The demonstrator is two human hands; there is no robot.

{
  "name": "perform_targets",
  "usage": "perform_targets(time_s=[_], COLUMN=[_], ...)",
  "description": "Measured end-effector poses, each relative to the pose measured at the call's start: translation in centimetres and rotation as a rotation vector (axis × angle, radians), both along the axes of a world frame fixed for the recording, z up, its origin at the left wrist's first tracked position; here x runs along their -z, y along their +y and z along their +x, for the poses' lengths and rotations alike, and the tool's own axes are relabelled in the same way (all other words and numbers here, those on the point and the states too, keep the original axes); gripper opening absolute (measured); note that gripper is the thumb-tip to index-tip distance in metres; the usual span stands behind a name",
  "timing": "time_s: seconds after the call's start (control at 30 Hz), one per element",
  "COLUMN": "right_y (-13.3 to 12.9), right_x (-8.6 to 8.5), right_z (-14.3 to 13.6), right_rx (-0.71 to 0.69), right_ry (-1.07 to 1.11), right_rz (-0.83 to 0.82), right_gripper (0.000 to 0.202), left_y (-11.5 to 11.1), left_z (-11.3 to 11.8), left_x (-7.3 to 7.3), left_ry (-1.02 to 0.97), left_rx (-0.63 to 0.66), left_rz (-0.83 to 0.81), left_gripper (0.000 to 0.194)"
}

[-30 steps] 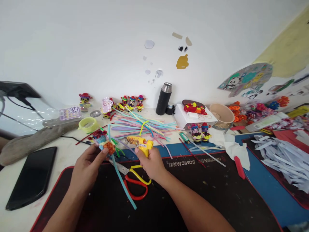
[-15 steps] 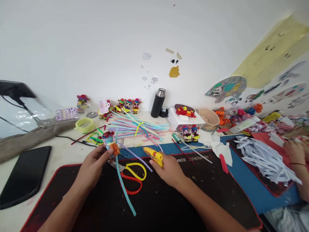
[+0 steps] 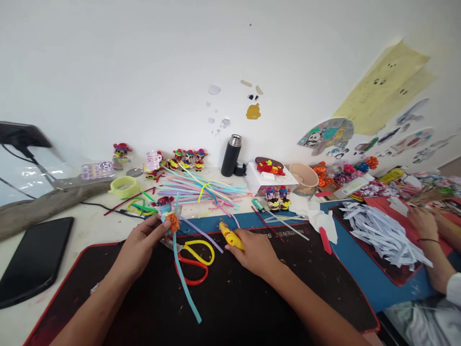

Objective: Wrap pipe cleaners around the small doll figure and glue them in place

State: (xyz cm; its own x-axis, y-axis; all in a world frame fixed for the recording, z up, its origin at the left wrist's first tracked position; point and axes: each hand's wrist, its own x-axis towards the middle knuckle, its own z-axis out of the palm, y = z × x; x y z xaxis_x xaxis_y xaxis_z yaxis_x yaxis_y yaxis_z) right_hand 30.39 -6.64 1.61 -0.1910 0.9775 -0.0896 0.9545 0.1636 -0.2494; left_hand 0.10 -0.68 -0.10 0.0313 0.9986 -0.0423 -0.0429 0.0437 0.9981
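Note:
My left hand (image 3: 144,240) is closed on a small pipe-cleaner doll (image 3: 166,210) with a dark red top, a light blue body and an orange fuzzy tuft. A long light blue pipe cleaner (image 3: 185,283) hangs down from the doll over the black mat. In my right hand (image 3: 257,250) is a yellow glue gun (image 3: 230,236), its front end tipped up and left, apart from the doll. Between the hands, scissors (image 3: 198,254) with one yellow and one red handle lie on the mat, and a lilac pipe cleaner (image 3: 201,234) slants above them.
Behind my hands lies a heap of pastel pipe cleaners (image 3: 194,187). A black flask (image 3: 231,156), a white box (image 3: 277,181) and several finished dolls (image 3: 277,197) stand towards the wall. At right, a co-worker's hands (image 3: 428,226) are beside a pile of white paper strips (image 3: 385,235).
The glue gun's front end has swung from pointing left to pointing more upward, a little farther from the doll. My left hand keeps its hold. The view has shifted slightly.

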Motion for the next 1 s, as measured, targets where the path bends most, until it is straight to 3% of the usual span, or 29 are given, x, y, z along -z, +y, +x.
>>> perform_targets(time_s=[0.17,0.33,0.47,0.6,0.77,1.0], right_y=[-0.2,0.5,2.0,3.5,4.7,5.4], right_x=[-1.1,-1.7,-1.0,-0.3,-0.2,-0.2], right_z=[0.7,0.4,-2.3,-6.5,-10.2,-10.9], right_rx=[-0.074,0.030,0.126,0.135,0.114,0.206], right_ry=[0.133,0.462,0.935,1.298,1.555,1.724], right_rz=[-0.052,-0.064,-0.136,-0.338,-0.428,-0.543], right_gripper=[0.041,0.026,0.036,0.045,0.046,0.044], left_y=[-0.3,-0.6,-0.9,-1.1,-1.1,-1.2], left_z=[0.3,0.6,0.9,1.0,1.1,1.2], left_x=[-0.4,-1.1,-1.2,-1.0,-0.9,-1.1], left_ry=[-0.277,-0.413,-0.493,-0.527,-0.553,-0.575], left_rx=[0.078,0.114,0.138,0.165,0.187,0.212], left_rz=[-0.151,-0.187,-0.237,-0.279,-0.297,-0.337], left_gripper=[0.038,0.035,0.036,0.037,0.037,0.038])
